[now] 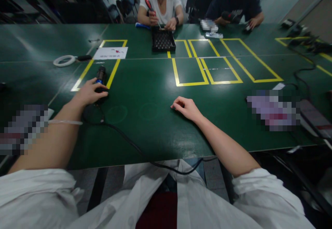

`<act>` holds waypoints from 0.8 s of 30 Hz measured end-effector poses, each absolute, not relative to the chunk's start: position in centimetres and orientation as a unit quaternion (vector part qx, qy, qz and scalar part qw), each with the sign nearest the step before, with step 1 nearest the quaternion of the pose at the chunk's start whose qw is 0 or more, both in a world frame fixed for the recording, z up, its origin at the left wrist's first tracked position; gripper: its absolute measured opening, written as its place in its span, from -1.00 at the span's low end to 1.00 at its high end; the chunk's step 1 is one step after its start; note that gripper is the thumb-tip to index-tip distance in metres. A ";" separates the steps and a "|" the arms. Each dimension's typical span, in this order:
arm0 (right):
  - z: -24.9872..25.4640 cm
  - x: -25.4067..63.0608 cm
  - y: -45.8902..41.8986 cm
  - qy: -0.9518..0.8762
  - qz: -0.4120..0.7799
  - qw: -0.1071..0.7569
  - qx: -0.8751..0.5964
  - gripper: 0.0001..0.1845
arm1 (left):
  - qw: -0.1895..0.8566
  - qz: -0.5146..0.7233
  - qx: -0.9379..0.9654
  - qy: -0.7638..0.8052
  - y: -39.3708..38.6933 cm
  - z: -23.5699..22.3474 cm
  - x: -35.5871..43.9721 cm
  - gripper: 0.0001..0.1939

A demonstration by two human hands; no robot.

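Note:
My left hand is at the left, with its thumb and fingers curved around a black cylinder with a blue band that looks like a flashlight. The lower part of the cylinder is hidden by the hand. A black cord lies in a loop by that wrist and runs over the front edge towards my lap. My right hand rests on the green table near the middle, its fingers curled together with nothing visible in them.
Yellow tape rectangles mark the table. A paper sheet and a white ring lie at the left. Opposite, a person holds a red screwdriver over a black tray. Cables lie at the right.

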State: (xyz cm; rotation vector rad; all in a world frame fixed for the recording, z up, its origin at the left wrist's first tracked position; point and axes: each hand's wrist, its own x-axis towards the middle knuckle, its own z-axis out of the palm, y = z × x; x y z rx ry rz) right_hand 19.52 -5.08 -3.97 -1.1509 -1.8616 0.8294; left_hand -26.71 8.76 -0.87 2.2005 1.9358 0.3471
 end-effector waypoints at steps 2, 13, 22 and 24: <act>-4.0 19.5 -5.1 -0.732 0.328 0.389 -0.453 -0.80 | 0.085 0.064 0.742 0.662 9.9 -0.6 -28.7 -0.55; -3.9 19.5 -5.1 -0.734 0.330 0.384 -0.452 -0.81 | -0.095 0.051 0.635 0.765 5.4 -1.2 -25.8 -0.42; -3.8 19.5 -5.2 -0.732 0.332 0.381 -0.457 -0.79 | -0.054 0.097 0.594 0.796 3.7 -0.7 -23.6 -0.52; -3.8 19.5 -5.2 -0.733 0.331 0.378 -0.458 -0.78 | -0.053 0.100 0.598 0.794 3.4 -0.6 -23.5 -0.53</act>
